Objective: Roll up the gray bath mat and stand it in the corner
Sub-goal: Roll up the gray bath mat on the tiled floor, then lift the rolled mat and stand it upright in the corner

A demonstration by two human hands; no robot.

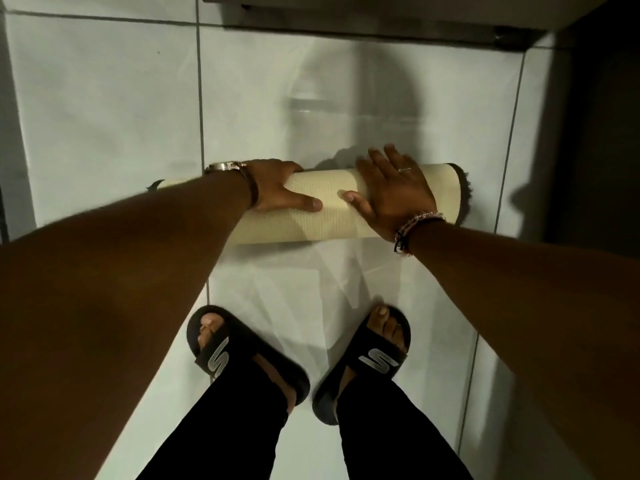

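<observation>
The bath mat (332,216) lies rolled into a tube across the white floor tiles, its cream woven backing outward and dark pile showing at both ends. My left hand (280,188) curls over the top of the roll left of its middle, thumb on the near side. My right hand (391,192) rests flat on the roll right of its middle, fingers spread and reaching over the far side. A watch is on the left wrist, beaded bracelets on the right.
My feet in black slides (242,355) stand just behind the roll. A wall base with a dark strip (381,32) runs along the far side. A dark wall or doorway (602,116) rises at the right, meeting it in a corner.
</observation>
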